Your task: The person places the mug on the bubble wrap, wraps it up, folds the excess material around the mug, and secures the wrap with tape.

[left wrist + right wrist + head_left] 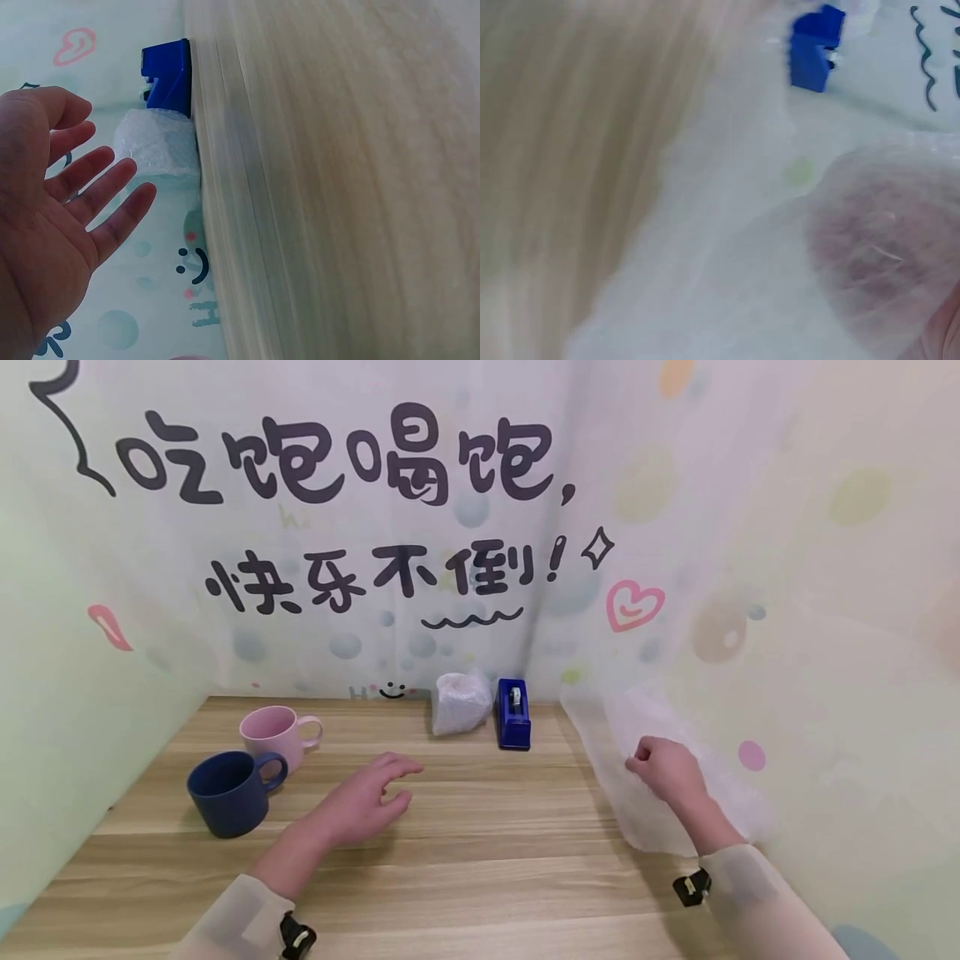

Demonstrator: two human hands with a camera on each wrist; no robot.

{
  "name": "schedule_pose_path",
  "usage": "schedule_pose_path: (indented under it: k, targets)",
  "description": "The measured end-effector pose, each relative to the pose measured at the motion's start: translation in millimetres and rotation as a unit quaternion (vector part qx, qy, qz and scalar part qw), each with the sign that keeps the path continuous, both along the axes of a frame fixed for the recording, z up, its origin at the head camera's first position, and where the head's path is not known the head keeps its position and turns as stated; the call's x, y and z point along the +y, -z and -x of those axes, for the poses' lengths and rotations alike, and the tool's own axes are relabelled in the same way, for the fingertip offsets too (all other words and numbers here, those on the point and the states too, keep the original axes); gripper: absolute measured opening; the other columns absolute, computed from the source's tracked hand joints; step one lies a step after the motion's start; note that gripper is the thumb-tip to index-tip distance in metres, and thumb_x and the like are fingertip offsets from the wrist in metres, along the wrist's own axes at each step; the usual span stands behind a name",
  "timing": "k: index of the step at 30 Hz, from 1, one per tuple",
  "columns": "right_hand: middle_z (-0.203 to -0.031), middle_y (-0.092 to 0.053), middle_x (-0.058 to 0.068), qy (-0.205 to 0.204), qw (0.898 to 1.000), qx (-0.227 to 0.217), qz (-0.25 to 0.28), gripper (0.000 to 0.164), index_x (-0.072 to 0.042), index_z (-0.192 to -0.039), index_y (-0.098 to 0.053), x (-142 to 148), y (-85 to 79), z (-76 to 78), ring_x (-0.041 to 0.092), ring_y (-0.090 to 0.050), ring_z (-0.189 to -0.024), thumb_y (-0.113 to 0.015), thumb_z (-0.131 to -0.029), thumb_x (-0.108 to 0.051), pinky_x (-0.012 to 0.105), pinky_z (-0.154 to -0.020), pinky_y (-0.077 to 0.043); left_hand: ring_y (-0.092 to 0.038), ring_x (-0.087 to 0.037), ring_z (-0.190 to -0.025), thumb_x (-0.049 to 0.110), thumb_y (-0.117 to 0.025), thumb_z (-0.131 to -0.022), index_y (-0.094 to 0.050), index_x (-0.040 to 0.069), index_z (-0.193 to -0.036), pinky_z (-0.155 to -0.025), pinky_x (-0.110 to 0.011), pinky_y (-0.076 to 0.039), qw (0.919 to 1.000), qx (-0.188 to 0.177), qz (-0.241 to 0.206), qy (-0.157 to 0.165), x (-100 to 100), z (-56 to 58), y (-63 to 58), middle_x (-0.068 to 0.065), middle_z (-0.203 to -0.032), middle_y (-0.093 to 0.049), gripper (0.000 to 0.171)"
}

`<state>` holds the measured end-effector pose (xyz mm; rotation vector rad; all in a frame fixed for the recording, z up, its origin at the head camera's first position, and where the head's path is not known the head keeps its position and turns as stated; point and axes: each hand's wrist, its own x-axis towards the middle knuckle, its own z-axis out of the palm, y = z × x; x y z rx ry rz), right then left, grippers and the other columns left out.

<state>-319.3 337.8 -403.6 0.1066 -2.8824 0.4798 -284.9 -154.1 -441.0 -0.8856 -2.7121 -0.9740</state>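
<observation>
You are gripping the wrap (651, 818) in your right hand (667, 769), ideally without creasing it, left hand (367, 802) empty, fingers apart.

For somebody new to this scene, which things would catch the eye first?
Probably the big dark writing across the wall comes first. Next may come the right hand, gripping a translucent sheet on the right, then the blue mug and pink mug on the table at left.

crinkled plastic sheet (641, 817), wood-grain tabletop (495, 835)
</observation>
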Motion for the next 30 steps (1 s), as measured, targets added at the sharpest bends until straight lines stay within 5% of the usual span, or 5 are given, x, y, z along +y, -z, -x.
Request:
schedule_pose_path:
  k: [7, 15, 22, 30]
  targets:
    - [-0.075, -0.053, 0.003, -0.03, 0.992, 0.122, 0.018, 0.026, -0.014, -0.075, -0.052, -23.7, -20.1, -10.7, 0.02, -0.047, -0.068, -0.069, -0.094, -0.007, 0.033, -0.065, -0.036, -0.066, -0.036, -0.135, 0.011, -0.066, -0.107, -0.066, 0.008, -0.146, -0.113, -0.06, -0.056, 1.0, 0.005, -0.005, 0.001, -1.2, 0.4, -3.2, -0.013, -0.145, -0.066, 0.039]
    - [-0.074, -0.04, -0.004, -0.095, 0.961, 0.258, 0.012, 0.032, -0.018, -0.071, -0.043, -62.4, -36.6, -27.5, 0.008, -0.034, -0.062, -0.064, -0.083, 0.003, 0.025, -0.054, -0.03, -0.066, -0.037, -0.134, 0.01, -0.066, -0.107, -0.066, 0.007, -0.145, -0.109, -0.061, -0.058, 0.9998, 0.0, -0.018, -0.008, -3.9, -0.4, -10.9, -0.014, -0.146, -0.065, 0.038]
    - [-0.076, -0.049, -0.005, -0.222, 0.914, 0.338, -0.043, 0.028, -0.016, -0.076, -0.051, -85.4, -40.9, -35.3, 0.005, -0.043, -0.062, -0.065, -0.085, 0.007, 0.023, -0.051, -0.038, -0.063, -0.041, -0.136, 0.009, -0.064, -0.107, -0.066, 0.005, -0.146, -0.103, -0.06, -0.061, 0.9983, -0.002, -0.049, -0.03, -7.0, 0.1, -16.5, -0.02, -0.15, -0.061, 0.039]
    - [-0.08, -0.053, -0.004, -0.332, 0.861, 0.37, -0.102, 0.022, -0.015, -0.081, -0.056, -100.4, -28.1, -36.3, 0.008, -0.044, -0.063, -0.068, -0.084, 0.003, 0.022, -0.05, -0.04, -0.061, -0.041, -0.137, 0.012, -0.06, -0.111, -0.062, 0.002, -0.149, -0.101, -0.058, -0.061, 0.989, 0.033, -0.119, -0.083, -9.7, 2.5, -22.0, -0.022, -0.151, -0.059, 0.04]
